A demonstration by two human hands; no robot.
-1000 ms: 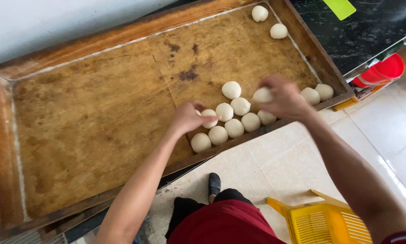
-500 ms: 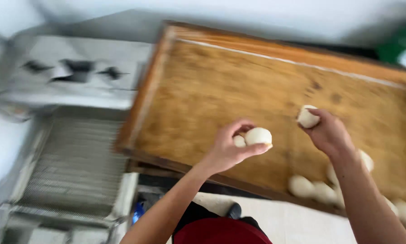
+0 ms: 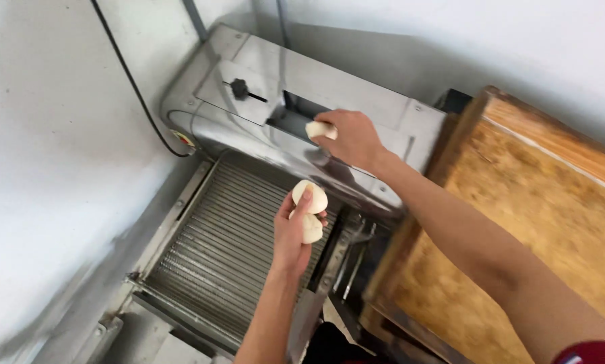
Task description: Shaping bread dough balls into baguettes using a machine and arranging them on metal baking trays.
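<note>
Both hands have moved away from the big wooden tray [image 3: 531,222] and over to the metal machine [image 3: 302,114], and the view has swung left with them. Closest in, the left hand [image 3: 294,232] is curled around two dough balls [image 3: 310,210], one stacked on the other, with the thumb pressed on the top one. It hangs above the ribbed metal belt [image 3: 215,249] at the front of the machine. Farther back, the right hand [image 3: 353,138] grips one dough piece [image 3: 319,130] and holds it right at the dark slot [image 3: 296,118] on top of the machine. A black knob [image 3: 240,87] sits just left of the slot. A black cable [image 3: 131,81] runs down the white wall behind.
</note>
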